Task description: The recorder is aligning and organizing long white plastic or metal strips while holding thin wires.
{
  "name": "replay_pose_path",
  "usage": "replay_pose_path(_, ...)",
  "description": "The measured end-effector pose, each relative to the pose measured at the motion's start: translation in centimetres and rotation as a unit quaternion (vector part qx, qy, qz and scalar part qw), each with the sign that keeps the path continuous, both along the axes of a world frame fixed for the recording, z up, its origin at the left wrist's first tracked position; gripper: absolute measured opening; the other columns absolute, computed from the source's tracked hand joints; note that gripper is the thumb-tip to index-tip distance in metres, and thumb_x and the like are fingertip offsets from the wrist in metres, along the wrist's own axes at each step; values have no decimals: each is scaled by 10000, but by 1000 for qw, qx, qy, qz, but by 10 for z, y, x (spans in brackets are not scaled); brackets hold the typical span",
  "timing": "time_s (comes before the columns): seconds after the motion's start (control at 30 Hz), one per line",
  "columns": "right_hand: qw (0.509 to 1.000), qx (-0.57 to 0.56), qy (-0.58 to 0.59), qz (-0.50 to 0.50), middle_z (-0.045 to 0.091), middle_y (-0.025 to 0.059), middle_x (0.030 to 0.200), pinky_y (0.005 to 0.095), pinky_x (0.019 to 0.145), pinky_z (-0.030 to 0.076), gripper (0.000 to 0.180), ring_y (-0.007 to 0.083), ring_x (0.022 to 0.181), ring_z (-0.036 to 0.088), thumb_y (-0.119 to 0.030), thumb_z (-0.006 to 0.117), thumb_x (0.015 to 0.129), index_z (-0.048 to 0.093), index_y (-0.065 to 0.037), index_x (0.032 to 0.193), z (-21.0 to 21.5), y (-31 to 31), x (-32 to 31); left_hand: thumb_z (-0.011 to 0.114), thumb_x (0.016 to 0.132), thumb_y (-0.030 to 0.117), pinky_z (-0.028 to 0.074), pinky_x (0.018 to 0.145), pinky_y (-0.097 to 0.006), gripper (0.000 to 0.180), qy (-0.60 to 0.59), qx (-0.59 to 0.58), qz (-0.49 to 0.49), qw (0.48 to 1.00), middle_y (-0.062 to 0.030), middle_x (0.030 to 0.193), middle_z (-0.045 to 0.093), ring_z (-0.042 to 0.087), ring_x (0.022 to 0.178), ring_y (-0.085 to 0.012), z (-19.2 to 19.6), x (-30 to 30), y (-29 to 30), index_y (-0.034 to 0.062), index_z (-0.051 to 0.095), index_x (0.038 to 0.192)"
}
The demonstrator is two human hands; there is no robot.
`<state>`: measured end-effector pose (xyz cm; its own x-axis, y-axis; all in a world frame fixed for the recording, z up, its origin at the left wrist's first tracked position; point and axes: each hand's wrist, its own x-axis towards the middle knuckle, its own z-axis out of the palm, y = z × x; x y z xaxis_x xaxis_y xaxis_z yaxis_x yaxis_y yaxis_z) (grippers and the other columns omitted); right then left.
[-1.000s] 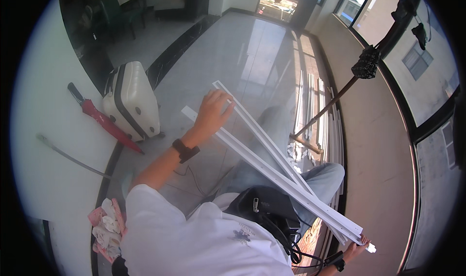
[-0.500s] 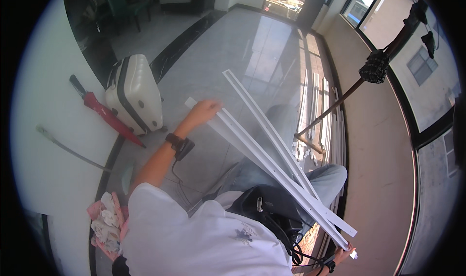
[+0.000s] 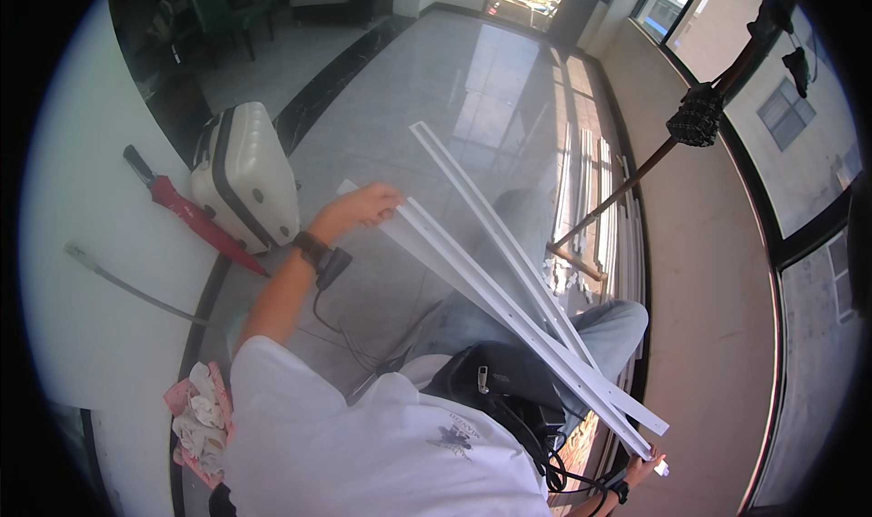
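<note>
White strips (image 3: 509, 285), long and flat, run slantwise across the person's lap from upper left to lower right. The left hand (image 3: 363, 206) reaches forward with the arm stretched out, fingers curled over the upper end of one strip. The right hand (image 3: 640, 470) sits low by the hip at the strips' lower ends; whether its fingers are closed cannot be made out. A suitcase (image 3: 243, 176) and red umbrella (image 3: 195, 217) lie to the left.
</note>
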<state>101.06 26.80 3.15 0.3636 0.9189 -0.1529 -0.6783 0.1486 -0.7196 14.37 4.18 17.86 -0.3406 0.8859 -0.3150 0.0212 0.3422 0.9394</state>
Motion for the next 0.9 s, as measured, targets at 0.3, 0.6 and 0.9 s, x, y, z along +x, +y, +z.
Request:
replay_pose_path(0.3,946,28,-323,-16,372,0,778,279,798,357,376,137,765,386,-381,411,1035,341,-113,780,-3,-4,-7,555,939,94,211,417,-216,195,58,-68,15,996,16,657,452,333,515,-40,-19,-25,14,12,558,762)
replay_pose_path(0.6,994,20,19,103,369,23,778,279,872,385,286,165,780,405,-230,397,1040,379,-42,825,-2,14,16,572,921,90,236,387,-221,196,39,-94,-4,995,-28,660,494,373,487,-56,-13,-31,16,-21,560,760)
replay_pose_path(0.9,933,20,-359,31,347,-6,761,225,766,353,400,127,740,373,-404,351,1048,317,-105,785,57,-10,18,603,910,118,404,472,-230,157,132,37,51,989,-36,723,539,514,583,-93,8,-19,-7,-17,594,830)
